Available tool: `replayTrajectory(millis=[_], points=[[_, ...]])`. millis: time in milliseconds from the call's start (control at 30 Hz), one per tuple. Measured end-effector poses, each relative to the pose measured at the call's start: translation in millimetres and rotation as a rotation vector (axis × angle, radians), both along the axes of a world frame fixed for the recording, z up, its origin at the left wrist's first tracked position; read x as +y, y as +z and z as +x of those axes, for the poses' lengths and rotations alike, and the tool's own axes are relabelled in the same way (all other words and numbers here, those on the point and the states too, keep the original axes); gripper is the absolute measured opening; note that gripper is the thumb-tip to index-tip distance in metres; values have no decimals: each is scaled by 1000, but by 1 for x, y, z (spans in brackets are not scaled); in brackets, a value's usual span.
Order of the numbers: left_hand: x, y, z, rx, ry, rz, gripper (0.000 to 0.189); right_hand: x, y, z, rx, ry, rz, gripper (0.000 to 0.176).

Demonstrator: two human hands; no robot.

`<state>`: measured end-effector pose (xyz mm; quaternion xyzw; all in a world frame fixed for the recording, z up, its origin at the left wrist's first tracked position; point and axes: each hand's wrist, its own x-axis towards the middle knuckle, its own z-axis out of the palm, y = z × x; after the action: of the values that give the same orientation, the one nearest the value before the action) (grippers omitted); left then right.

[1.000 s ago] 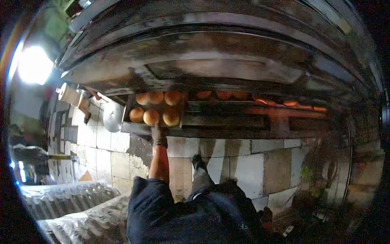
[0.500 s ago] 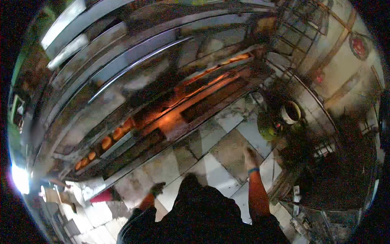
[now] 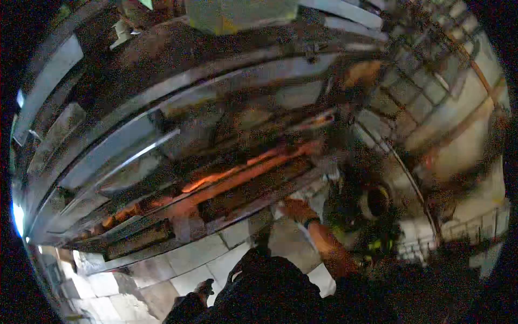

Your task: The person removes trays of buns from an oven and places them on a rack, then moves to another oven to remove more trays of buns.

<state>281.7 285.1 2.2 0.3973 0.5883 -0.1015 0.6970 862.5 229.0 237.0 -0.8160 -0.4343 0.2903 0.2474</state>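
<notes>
My right hand [image 3: 297, 209], with a band on the wrist, is stretched forward near the front edge of a long, low structure with an orange glow [image 3: 216, 181]. Blur hides its fingers, and I cannot make out whether the pale patch beside them is held. Low by my dark-clothed body, my left hand [image 3: 204, 290] hangs over the tiled floor [image 3: 183, 262]. Its fingers look loosely apart, with nothing seen in them. Round orange-brown pieces [image 3: 110, 221] lie in a row at the left end of the glowing slot.
A bucket with a pale rim [image 3: 375, 201] stands right of my right arm, beside blurred green items [image 3: 380, 245]. Metal shelves or panels [image 3: 129, 135] rise above the glow. A barred frame [image 3: 399, 92] is at the upper right, and bright light enters at far left.
The view has tilted and shifted, and is blurred. My right hand has moved forward and left towards the glowing structure. My left hand now appears lower, closer to my body.
</notes>
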Motion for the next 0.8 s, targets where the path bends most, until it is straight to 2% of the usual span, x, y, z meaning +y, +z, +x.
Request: replayTrajectory(millis=[33, 100, 167, 233, 300, 367, 400, 433, 500, 600, 700, 767, 800], points=[[-4, 14, 30, -23, 143, 35, 38, 2, -5, 21, 27, 34, -32, 45], [-14, 27, 76, -91, 267, 64, 38, 15, -11, 67, 37, 53, -45, 45], [-21, 33, 120, -156, 390, 102, 38, 45, -21, 130, -31, 18, -8, 44], [-16, 34, 149, -158, 624, 170, 40, 86, -39, 191, -139, -41, 33, 44], [-36, 56, 173, -203, 211, 674, 45, 124, -55, 263, -283, -76, 36, 43], [-67, 96, 220, -165, 764, 584, 50, 152, -71, 317, -480, -9, -78, 43], [-87, 107, 240, -47, 946, 523, 49, 165, -78, 339, -502, 47, -120, 43], [-119, 94, 241, -52, 1000, 554, 49, 174, -85, 356, -509, 96, -145, 43], [-177, 96, 252, 4, 1272, 415, 42, 182, -96, 365, -522, 169, -160, 42], [-268, 84, 271, 111, 876, 61, 34, 169, -100, 372, -593, 234, -77, 42], [-332, 88, 306, 193, 585, 47, 33, 125, -93, 382, -809, 297, 66, 41], [-361, 89, 320, 219, 493, 61, 31, 82, -78, 379, -1198, 464, 117, 41], [-371, 87, 325, 222, 469, 69, 31, 51, -68, 378, -1819, 623, 57, 41]])
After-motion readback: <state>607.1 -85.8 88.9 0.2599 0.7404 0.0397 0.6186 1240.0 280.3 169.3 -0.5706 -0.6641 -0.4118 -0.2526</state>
